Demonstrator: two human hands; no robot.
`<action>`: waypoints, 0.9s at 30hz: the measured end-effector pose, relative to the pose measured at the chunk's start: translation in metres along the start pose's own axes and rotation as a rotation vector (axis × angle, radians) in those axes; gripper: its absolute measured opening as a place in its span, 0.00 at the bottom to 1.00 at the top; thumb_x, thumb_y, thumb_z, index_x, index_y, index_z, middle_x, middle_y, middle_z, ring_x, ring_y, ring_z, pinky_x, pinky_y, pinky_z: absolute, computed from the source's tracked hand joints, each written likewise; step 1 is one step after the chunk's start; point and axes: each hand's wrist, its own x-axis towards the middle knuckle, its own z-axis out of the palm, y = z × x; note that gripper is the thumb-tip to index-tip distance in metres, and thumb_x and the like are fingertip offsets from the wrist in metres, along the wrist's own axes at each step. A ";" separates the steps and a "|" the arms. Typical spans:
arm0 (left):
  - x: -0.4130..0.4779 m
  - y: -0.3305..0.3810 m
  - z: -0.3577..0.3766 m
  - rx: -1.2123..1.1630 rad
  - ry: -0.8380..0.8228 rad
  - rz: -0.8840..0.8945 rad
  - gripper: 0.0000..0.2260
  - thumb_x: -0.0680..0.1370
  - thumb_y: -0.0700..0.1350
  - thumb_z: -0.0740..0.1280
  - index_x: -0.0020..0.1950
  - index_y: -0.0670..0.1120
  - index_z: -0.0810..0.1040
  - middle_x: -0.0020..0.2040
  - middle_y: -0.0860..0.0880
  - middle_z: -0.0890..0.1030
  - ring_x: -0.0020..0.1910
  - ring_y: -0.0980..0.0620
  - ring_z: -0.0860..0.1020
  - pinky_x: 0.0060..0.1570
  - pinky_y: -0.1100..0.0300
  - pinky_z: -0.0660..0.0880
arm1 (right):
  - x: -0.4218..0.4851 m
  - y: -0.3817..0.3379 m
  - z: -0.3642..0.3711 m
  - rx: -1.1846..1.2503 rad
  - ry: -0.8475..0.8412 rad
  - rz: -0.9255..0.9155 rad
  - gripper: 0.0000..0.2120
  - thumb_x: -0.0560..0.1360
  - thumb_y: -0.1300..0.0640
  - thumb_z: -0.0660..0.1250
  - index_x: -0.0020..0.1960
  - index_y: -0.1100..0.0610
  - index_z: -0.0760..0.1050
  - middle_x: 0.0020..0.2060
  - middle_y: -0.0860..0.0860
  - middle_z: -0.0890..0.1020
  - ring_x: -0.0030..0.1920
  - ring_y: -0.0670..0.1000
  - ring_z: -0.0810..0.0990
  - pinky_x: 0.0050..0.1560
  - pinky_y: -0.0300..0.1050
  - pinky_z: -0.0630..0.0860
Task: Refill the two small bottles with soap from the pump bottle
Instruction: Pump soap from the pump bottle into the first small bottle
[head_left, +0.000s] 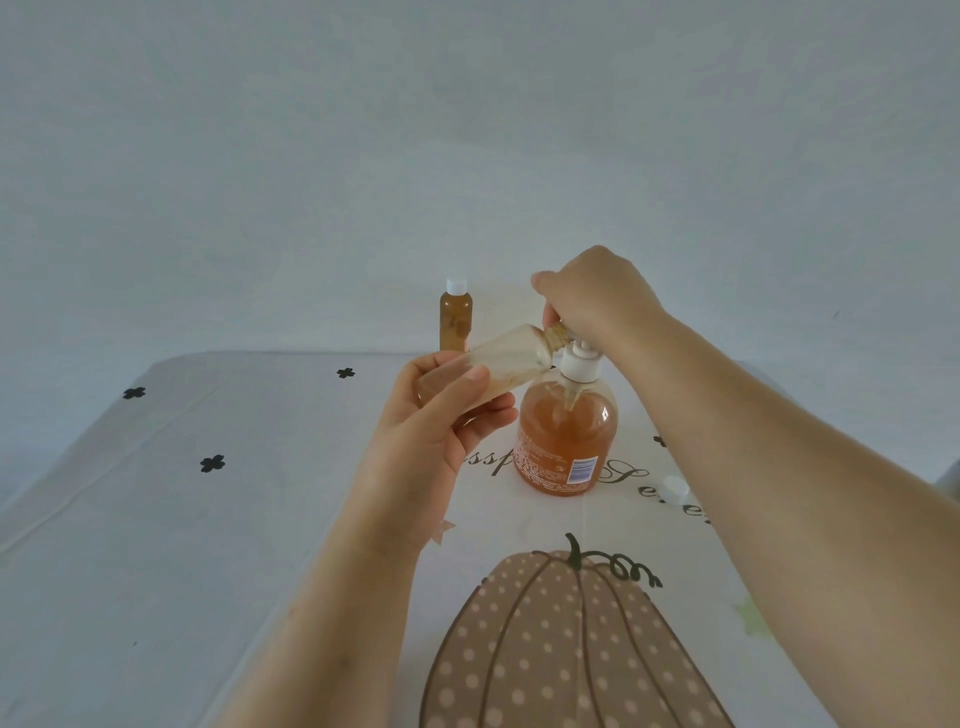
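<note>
Item 1: desk (218, 561), under a pale cloth with black crosses printed at its left and a dotted pumpkin nearest me

Item 2: filled small bottle (456, 317), upright at the far edge, white cap on, amber to the shoulder, well apart from the work. I count this one done

Item 3: left hand (436, 415), fingers and thumb clamped round the body of the empty small bottle (501, 358). The bottle is held off the desk and tipped almost onto its side, with its uncapped neck pointing right toward the pump spout. It looks close to clear inside

Item 4: pump bottle (569, 436), upright at mid-desk, label toward me, soap high in the body

Item 5: right hand (597, 301), curled down over the pump head with its fingertips at the small bottle's neck. The spout is hidden beneath it, so I cannot tell whether the neck sits squarely under the outlet

Item 6: loose white cap (675, 489), lying on the desk right of the pump bottle, beside the forearm

Handling note: I judge the second fill barely begun. I would seat the neck directly under the spout, drop the bottle's base lower so soap runs inward, press slow full strokes straight down to keep the pump bottle from rocking, stop short of the neck, then fetch the cap
</note>
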 end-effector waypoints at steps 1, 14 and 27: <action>-0.001 0.001 0.001 -0.008 -0.001 0.009 0.11 0.77 0.39 0.68 0.57 0.40 0.73 0.50 0.40 0.82 0.47 0.44 0.82 0.50 0.55 0.79 | -0.001 -0.001 -0.003 0.018 0.003 -0.007 0.15 0.74 0.55 0.62 0.48 0.62 0.84 0.28 0.51 0.79 0.30 0.54 0.77 0.38 0.45 0.72; -0.001 0.002 0.003 -0.003 0.029 -0.029 0.18 0.78 0.42 0.68 0.64 0.33 0.72 0.48 0.44 0.83 0.43 0.43 0.83 0.48 0.51 0.81 | -0.007 -0.007 -0.006 -0.119 -0.011 -0.026 0.18 0.78 0.49 0.59 0.42 0.59 0.82 0.26 0.50 0.78 0.29 0.52 0.76 0.34 0.42 0.69; 0.003 -0.002 -0.002 0.017 0.047 -0.041 0.08 0.78 0.40 0.67 0.54 0.39 0.74 0.46 0.42 0.82 0.43 0.44 0.82 0.46 0.55 0.80 | 0.005 0.008 0.009 -0.090 0.001 -0.056 0.25 0.80 0.41 0.56 0.47 0.58 0.82 0.36 0.52 0.81 0.35 0.52 0.78 0.35 0.45 0.68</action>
